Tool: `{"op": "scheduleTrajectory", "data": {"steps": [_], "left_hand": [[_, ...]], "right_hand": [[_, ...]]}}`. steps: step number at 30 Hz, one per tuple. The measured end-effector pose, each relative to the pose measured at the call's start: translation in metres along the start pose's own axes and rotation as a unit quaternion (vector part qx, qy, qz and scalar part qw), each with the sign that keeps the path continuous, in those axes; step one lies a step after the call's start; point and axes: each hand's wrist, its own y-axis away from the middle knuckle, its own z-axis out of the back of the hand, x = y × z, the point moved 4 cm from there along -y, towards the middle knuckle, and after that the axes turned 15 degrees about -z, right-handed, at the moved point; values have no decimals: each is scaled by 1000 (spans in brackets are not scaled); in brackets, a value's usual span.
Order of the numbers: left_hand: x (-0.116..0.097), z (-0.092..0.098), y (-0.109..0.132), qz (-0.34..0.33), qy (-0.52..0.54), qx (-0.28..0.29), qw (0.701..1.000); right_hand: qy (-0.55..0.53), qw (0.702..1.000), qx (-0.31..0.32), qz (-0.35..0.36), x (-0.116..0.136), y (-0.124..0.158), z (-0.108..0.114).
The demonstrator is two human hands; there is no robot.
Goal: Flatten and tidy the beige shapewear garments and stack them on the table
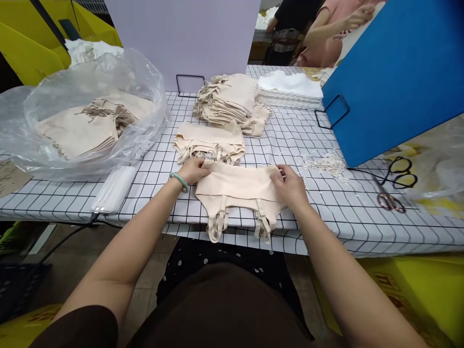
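A beige strapped bra top (pixel 241 182) lies stretched out at the table's front edge, its straps hanging toward me over the edge. My left hand (pixel 194 170), with a green bangle on the wrist, pinches its upper left corner. At the upper right corner my right hand (pixel 289 186) grips the same garment between thumb and fingers. Just beyond it lies a small pile of folded beige tops (pixel 210 137) with straps toward me. Farther back rises a taller stack of beige garments (pixel 232 96).
On the left, a clear plastic bag (pixel 145 92) holds more beige pieces, beside a white power bank (pixel 114 188) with a cable. Black-handled scissors (pixel 400 171), smaller scissors (pixel 389 200) and thread scraps (pixel 329 164) lie right. A blue panel (pixel 391 77) stands there; white cloths (pixel 290 87) are stacked behind.
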Motion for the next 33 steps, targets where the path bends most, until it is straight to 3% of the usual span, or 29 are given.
{"op": "scheduleTrajectory", "data": {"steps": [3,5,7,10,12,15,21,27,30,33], "left_hand": [[-23,4,7,-54,-208,-40,976],[-47,-8,11,-154,-287,-54,944],[-70,-38,11,-270,-283,15,920],[-91,-94,5,-367,-232,197,879],[-95,-125,-3,-371,-233,280,854],[-91,-152,-15,-340,-266,347,833],[-79,-164,-24,-331,-290,354,825],[-77,-165,-24,-325,-299,357,823],[-78,-165,-24,-319,-300,357,825],[-78,-165,-25,-318,-295,356,827]], "right_hand": [[38,994,-68,74,13,12,6],[46,987,-104,113,21,29,19],[26,984,-112,134,24,57,37],[-24,990,-68,120,14,113,55],[-43,995,-33,83,-1,151,54],[-50,998,-48,12,-24,185,39],[-60,996,-60,-27,-31,184,12],[-90,992,-88,12,-28,200,38],[-120,992,-46,-1,-31,206,40],[-214,972,42,-83,-34,204,32]]}}
